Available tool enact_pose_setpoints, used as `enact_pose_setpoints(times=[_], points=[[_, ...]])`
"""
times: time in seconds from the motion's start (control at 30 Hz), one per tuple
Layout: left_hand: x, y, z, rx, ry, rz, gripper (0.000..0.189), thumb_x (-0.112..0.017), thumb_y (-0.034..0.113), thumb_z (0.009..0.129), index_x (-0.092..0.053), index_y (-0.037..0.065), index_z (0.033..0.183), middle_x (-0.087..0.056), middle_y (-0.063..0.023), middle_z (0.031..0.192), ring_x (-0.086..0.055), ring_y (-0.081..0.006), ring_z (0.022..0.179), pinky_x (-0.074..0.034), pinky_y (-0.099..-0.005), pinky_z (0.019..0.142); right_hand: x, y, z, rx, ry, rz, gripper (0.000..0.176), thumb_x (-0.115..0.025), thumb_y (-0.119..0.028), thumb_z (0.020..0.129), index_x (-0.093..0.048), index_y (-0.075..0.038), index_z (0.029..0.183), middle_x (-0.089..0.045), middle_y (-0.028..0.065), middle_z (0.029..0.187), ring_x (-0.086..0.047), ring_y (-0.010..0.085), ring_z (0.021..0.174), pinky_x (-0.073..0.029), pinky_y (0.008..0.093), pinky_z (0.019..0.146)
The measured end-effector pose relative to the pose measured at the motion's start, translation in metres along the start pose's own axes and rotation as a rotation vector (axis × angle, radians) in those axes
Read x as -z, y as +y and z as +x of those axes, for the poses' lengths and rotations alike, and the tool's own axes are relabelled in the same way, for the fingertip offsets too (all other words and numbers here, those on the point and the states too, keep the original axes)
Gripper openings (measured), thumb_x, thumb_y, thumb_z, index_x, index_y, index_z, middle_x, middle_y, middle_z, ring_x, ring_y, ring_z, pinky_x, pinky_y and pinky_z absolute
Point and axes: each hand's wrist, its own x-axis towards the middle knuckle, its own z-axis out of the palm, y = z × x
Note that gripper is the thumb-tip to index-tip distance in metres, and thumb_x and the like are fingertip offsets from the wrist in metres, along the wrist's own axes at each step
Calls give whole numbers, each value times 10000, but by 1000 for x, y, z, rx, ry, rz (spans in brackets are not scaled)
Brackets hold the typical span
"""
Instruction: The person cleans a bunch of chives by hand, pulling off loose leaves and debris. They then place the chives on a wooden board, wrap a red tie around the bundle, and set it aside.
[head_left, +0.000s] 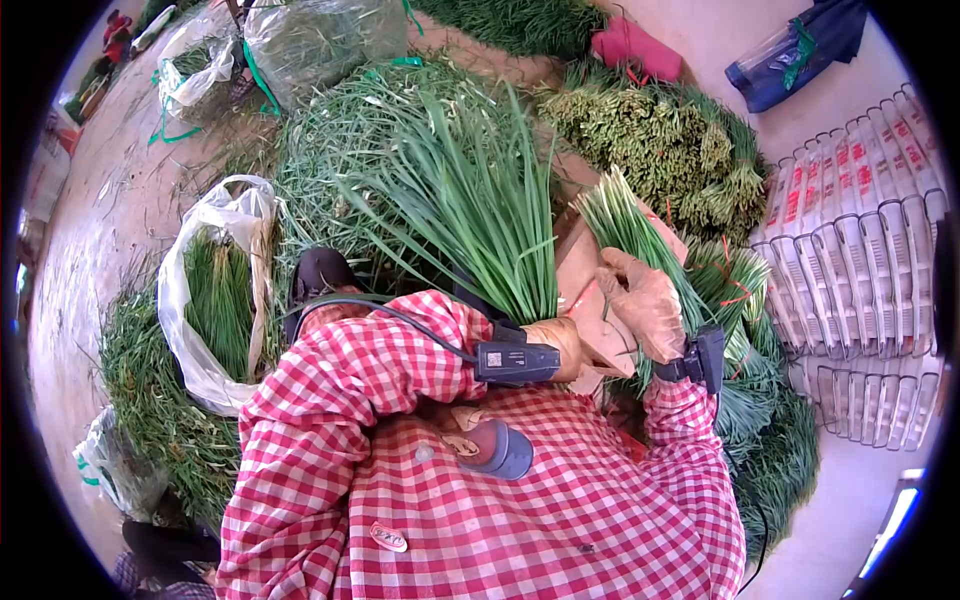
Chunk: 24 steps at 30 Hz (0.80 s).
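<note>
Above the floor, left hand and right hand clench upright chives.

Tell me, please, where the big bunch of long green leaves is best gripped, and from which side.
Grip the big bunch at its narrow base, where the left hand closes around it. Come from the person's side: there the stalks are gathered tight, while the tips fan out loose.
</note>
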Motion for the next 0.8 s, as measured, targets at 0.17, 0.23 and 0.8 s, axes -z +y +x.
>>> enact_pose_setpoints(times=[0.17,0.23,0.8], points=[[51,-15,-16,-20,-121,32,80,-631,123,643,-603,48,642,-594,-66,595,-561,-201,480,-454,-341,449,-23,27,-3,47,-188,-77,406,-582,-296,859,-583,-18,1155,-663,184,874,-640,355,807,-503,418,710],[75,-26,-10,-28,-39,76,104,-643,116,625,-590,31,653,-603,-61,604,-564,-187,475,-456,-330,437,-32,47,-6,109,-221,-138,413,-586,-299,855,-579,-11,1152,-658,195,849,-637,361,791,-498,431,695],[-24,17,5,-8,353,-454,114,-556,190,787,-588,110,712,-571,-32,627,-532,-181,518,-450,-297,493,-8,-37,76,-150,-367,800,477,-667,-484,834,-651,-40,1008,-568,-25,709,-442,35,526,-389,178,488]])
